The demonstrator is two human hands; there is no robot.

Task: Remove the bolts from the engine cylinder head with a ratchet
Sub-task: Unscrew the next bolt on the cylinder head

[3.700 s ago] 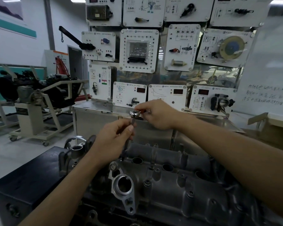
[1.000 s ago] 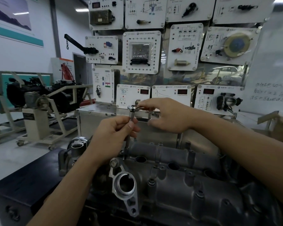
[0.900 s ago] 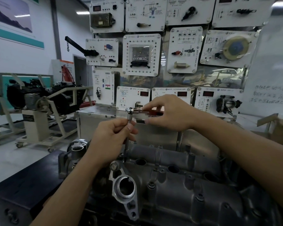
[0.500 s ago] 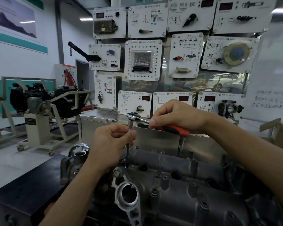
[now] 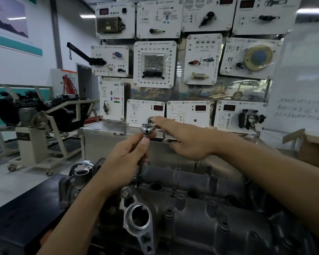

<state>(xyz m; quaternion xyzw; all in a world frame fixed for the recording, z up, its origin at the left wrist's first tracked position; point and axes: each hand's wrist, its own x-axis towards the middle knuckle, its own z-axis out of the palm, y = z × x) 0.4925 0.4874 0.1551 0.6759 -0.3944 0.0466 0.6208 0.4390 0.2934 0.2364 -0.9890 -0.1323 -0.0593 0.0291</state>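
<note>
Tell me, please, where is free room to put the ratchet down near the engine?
The black bench top left of the cylinder head is bare. The steel cabinet top behind it, left of the ratchet, looks bare too. The cylinder head itself is crowded with bolts and holes.

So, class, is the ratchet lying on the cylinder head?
No, the left hand grips its upright extension, with the ratchet high above the cylinder head.

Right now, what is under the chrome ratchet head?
A thin dark extension bar runs down from the chrome ratchet head through the left hand, which grips it, to the grey metal cylinder head. Its tip covers any bolt beneath, so none can be seen.
</note>
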